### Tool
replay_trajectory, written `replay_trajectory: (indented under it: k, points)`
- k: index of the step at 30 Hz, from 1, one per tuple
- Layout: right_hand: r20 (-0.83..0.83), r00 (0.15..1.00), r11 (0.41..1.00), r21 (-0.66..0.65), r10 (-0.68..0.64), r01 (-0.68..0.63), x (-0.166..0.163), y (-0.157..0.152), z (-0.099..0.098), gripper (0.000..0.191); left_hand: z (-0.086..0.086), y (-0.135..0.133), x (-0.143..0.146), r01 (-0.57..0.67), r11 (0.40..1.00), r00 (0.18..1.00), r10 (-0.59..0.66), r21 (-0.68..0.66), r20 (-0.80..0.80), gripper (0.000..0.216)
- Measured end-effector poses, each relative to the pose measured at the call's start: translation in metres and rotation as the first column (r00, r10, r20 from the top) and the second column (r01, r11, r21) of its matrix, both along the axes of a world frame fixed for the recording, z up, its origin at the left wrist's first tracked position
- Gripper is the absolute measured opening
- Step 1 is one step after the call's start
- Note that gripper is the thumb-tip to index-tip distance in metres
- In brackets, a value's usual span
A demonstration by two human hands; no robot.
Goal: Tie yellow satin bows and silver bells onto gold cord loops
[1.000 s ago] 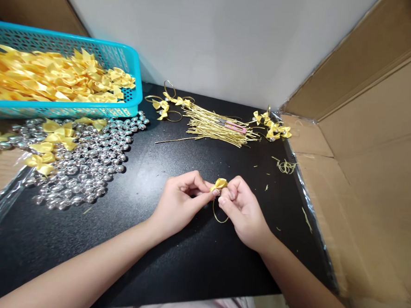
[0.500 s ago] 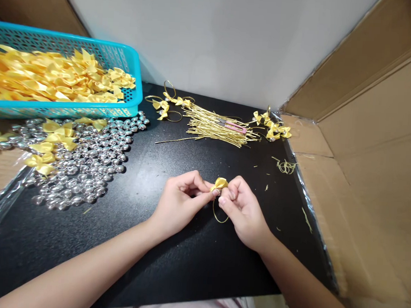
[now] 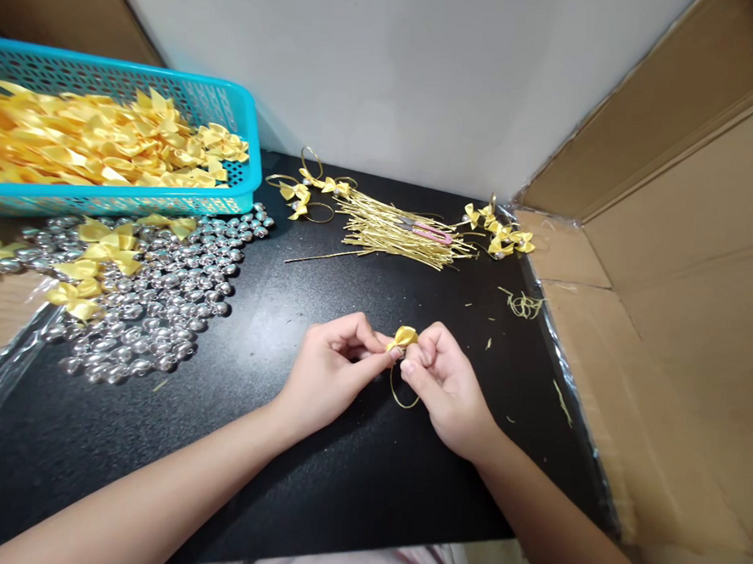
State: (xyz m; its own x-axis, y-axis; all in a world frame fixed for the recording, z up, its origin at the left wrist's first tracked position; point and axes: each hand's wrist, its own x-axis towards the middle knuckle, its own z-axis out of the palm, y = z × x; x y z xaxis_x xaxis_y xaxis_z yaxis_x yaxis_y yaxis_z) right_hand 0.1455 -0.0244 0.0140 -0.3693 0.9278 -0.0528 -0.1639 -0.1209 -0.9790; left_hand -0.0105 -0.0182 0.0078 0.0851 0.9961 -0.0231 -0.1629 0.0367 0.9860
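Between my two hands, above the black table (image 3: pixel 261 496), is a yellow ribbon bow (image 3: pixel 404 337). A thin gold cord loop (image 3: pixel 402 404) hangs below it. My left hand (image 3: pixel 336 373) pinches the bow's left side between thumb and fingers. On the other side, my right hand (image 3: pixel 450 393) is closed, thumb against curled fingers, at the bow's right edge where the cord meets it. Just what the right fingertips grip is partly hidden by the fingers.
At the back left a turquoise basket (image 3: pixel 255 151) holds many yellow bows. Silver beads (image 3: pixel 151 302) spread before it, a few bows on top. Gold cords (image 3: pixel 385 231) lie behind my hands with pink-handled snips (image 3: pixel 431 234). Finished-looking looped bows (image 3: pixel 498 234) and cord scraps (image 3: pixel 523 304) are right.
Almost nothing differs. Both hands keep the same pinch on the bow, which sits a hair lower and to the right.
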Motion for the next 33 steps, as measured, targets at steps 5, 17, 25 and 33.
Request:
replay_trajectory:
  k: [5,17,25,33]
  points:
    - [-0.006,1.0,1.0,0.0,0.002,-0.002,0.0001,0.0,0.0,0.029,-0.0005,-0.0008,-0.0007,0.006,1.0,1.0,-0.006,-0.008,0.022,0.022]
    - [-0.049,0.999,1.0,0.021,0.008,-0.007,0.0,-0.0006,-0.0022,0.025,0.0001,-0.0008,-0.0002,-0.009,1.0,1.0,0.009,-0.019,0.005,0.021]
    - [-0.051,0.999,0.999,0.033,0.015,-0.014,0.0007,-0.0003,-0.0034,0.025,-0.0002,-0.0003,0.0001,0.007,0.999,0.998,-0.005,-0.034,0.055,0.022]
    - [-0.056,0.998,1.0,0.02,0.011,-0.01,0.0007,-0.0008,-0.0024,0.025,0.0,0.0,-0.0008,0.006,0.997,0.997,-0.001,-0.073,0.076,0.023]
